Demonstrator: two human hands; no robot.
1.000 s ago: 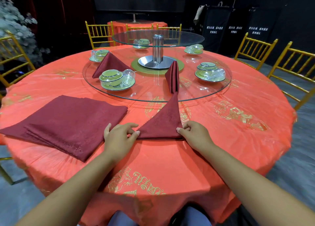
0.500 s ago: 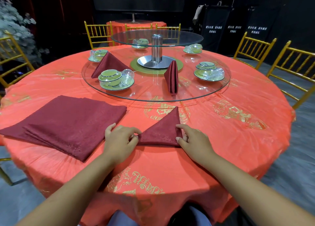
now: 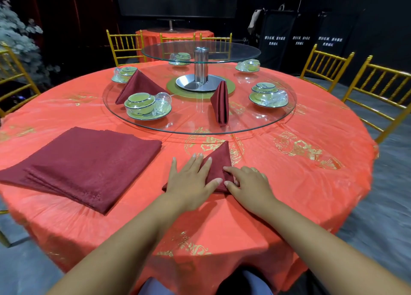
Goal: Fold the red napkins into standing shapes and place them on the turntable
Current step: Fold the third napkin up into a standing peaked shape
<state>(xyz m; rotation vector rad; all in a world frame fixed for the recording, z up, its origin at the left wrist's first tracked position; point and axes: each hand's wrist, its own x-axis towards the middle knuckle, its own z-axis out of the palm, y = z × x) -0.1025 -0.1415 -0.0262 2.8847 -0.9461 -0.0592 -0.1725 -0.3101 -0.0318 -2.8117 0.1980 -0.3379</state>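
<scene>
Pressing down flat, the left hand (image 3: 189, 179) covers the left half of the triangular napkin (image 3: 219, 161) near the front of the desk (image 3: 289, 183), its fingers (image 3: 206, 164) straight and spread. The right hand (image 3: 249, 183) pinches the napkin's right corner between thumb and bent index. One standing napkin (image 3: 220, 103) and another (image 3: 139, 85) are up on the glass turntable (image 3: 244, 129), and the flat stack (image 3: 89, 165) lies to the left.

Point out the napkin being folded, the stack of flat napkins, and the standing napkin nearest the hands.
Napkin being folded (image 3: 219, 159), head view, bare upper triangle.
Stack of flat napkins (image 3: 89, 165), head view, middle of top napkin.
Standing napkin (image 3: 220, 104), head view, middle of its front fold.
</scene>
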